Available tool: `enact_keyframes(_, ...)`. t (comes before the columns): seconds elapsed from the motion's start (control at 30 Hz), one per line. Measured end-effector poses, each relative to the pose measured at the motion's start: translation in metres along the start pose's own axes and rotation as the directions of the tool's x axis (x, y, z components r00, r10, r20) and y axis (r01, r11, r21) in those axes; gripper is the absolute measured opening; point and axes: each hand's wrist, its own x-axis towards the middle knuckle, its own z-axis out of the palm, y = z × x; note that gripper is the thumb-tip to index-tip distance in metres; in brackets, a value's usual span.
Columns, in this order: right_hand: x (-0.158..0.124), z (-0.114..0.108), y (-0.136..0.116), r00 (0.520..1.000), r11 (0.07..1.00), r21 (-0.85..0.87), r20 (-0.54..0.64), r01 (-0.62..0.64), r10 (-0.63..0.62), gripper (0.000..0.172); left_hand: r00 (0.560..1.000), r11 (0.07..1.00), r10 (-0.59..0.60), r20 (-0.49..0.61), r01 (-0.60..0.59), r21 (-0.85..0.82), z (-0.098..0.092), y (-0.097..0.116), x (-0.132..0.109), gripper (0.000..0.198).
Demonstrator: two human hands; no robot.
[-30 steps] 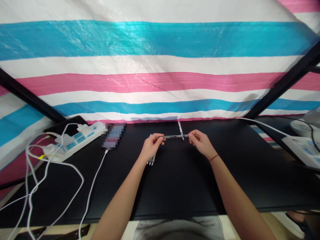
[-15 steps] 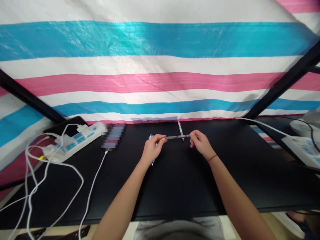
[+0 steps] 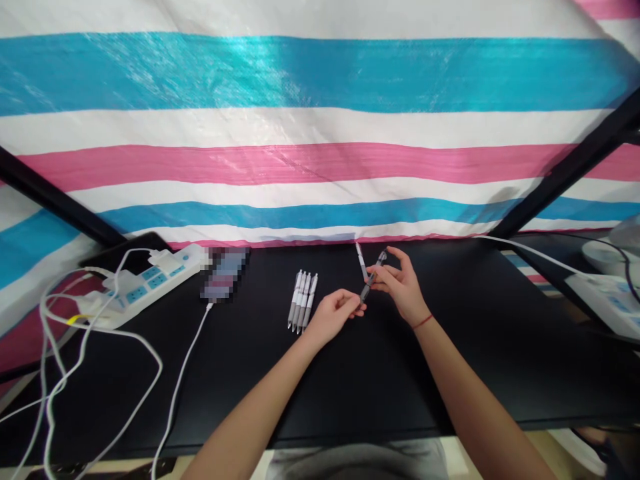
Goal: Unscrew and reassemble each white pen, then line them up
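Observation:
Between my two hands is a dark grey pen (image 3: 369, 285), tilted with its upper end to the right and away from me. My left hand (image 3: 339, 313) pinches its lower, near end. Around the upper part are the fingers of my right hand (image 3: 400, 285), the index finger stretched to the top end. Just behind the held pen, a white pen (image 3: 361, 260) lies on the black table (image 3: 370, 380). Left of my left hand, several white and grey pens (image 3: 302, 301) lie side by side in a row.
A phone (image 3: 225, 273), blurred out, lies at the left with a white cable (image 3: 183, 380) plugged in. Beside it sits a power strip (image 3: 160, 283) with tangled cords. Another power strip (image 3: 607, 300) is at the far right. A striped sheet (image 3: 320, 163) hangs behind the table.
The held pen has turned from level to slanted, its left end now lower and nearer me. My left hand has moved right and down, uncovering the row of pens.

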Motion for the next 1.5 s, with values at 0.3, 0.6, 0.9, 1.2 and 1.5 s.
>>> enact_keyframes(0.3, -0.007, 0.0064, -0.0054, 0.994, 0.995, -0.083, 0.096, -0.052, 0.06, 0.05, 0.999, 0.999, 0.035, 0.032, -0.036, 0.039, 0.0057, -0.0068, -0.0014, 0.033)
enact_keyframes(0.6, -0.0074, 0.0061, -0.0029, 0.992, 0.991, -0.128, 0.112, -0.039, 0.053, 0.048, 0.998, 1.0, -0.004, 0.059, 0.004, 0.0, 0.0065, -0.0083, -0.0019, 0.033)
enact_keyframes(0.9, -0.0074, 0.0073, -0.0021, 0.995, 0.991, -0.125, 0.092, -0.038, 0.05, 0.048, 0.998, 0.999, -0.037, 0.053, 0.039, -0.023, 0.0063, -0.0088, 0.0002, 0.035)
enact_keyframes(1.2, -0.0064, 0.0047, -0.002, 0.988, 0.989, -0.125, 0.129, -0.073, 0.09, 0.051, 0.997, 0.999, -0.041, 0.067, 0.042, -0.016, 0.0059, -0.0073, -0.0015, 0.035)
enact_keyframes(1.5, -0.0069, 0.0065, -0.0029, 0.992, 0.993, -0.114, 0.115, -0.035, 0.048, 0.048, 0.998, 1.0, -0.016, 0.06, 0.018, -0.025, 0.0058, -0.0086, -0.0003, 0.035)
